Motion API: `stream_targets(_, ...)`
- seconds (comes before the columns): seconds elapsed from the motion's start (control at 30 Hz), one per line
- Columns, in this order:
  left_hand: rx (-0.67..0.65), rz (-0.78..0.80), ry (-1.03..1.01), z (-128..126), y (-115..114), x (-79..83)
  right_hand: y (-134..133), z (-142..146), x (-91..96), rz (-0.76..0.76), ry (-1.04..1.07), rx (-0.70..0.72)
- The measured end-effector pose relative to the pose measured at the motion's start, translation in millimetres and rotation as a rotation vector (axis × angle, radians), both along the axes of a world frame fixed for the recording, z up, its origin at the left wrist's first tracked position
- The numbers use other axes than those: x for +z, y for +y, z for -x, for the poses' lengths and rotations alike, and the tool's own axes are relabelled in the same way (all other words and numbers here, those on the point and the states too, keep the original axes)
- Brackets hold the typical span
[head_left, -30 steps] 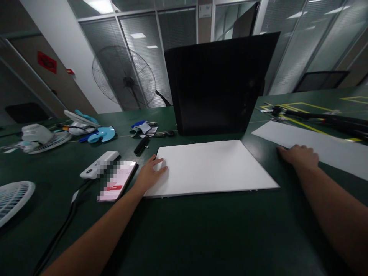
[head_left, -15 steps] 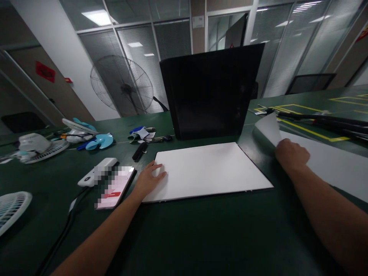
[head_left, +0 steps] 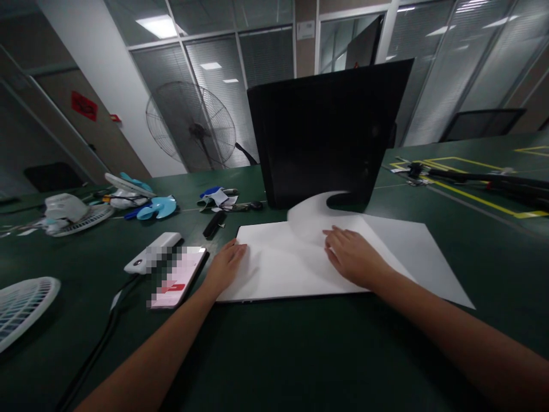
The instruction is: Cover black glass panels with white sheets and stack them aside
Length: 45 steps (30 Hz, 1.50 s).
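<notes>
A flat white board (head_left: 274,269) lies on the dark green table (head_left: 300,355) in front of me. My left hand (head_left: 227,266) rests open on the board's left edge, fingers flat. A thin white sheet (head_left: 412,252) lies partly over the board's right side, its far corner curling up in the air. My right hand (head_left: 351,254) presses flat on this sheet over the board, fingers stretched out. An upright black panel (head_left: 326,131) stands just behind the board.
Left of the board lie a phone (head_left: 178,277), a white power bank (head_left: 152,260) with a cable and a black marker (head_left: 213,225). Fan parts sit farther left: a white grille (head_left: 21,306) and blue blades (head_left: 156,207). A black rod (head_left: 472,178) lies at far right.
My right hand lifted the white sheet's corner at the right and drew the sheet leftward onto the board. My left hand stayed on the board's left edge.
</notes>
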State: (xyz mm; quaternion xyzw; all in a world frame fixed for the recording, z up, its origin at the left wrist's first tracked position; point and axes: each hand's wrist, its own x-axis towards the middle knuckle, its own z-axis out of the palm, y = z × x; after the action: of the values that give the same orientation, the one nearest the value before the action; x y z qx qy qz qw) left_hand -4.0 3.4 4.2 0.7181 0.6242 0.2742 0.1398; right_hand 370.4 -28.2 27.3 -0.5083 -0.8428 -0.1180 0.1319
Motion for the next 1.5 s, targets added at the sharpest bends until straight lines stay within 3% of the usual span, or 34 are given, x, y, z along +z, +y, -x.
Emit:
stream_targets(0.1, 0.019, -0.013, -0.076, -0.1, -0.2, -0.7, -14.5, 23.6, -3.5, 0.151, -0.033, 0.182)
stream_targets(0.23, 0.043, -0.022, -0.1, -0.6, 0.3, -1.3, -25.5, 30.5, 3.4, 0.298, -0.033, 0.308)
stream_targets(0.43, 0.064, 0.034, 0.066, -2.1, 1.5, -0.3, -28.0, 28.5, 7.5, 0.376, 0.043, 0.467)
stream_targets(0.6, 0.051, -0.007, 0.058, -0.2, 2.6, -2.7, -28.9, 28.0, 2.4, 0.412, 0.133, 0.557)
stream_targets(0.9, 0.002, -0.041, 0.014, 8.3, 5.7, -11.6, -23.8, 19.0, 0.0, 0.41, 0.121, 0.53)
stream_targets(1.37, -0.012, 0.06, 0.19, -0.3, 3.1, -1.5, -27.6, 25.4, 6.7, 0.368, 0.072, 0.501)
stream_targets(1.5, -0.009, 0.059, 0.2, -1.1, 1.9, 1.0, -27.7, 27.1, 6.3, 0.422, 0.098, 0.453)
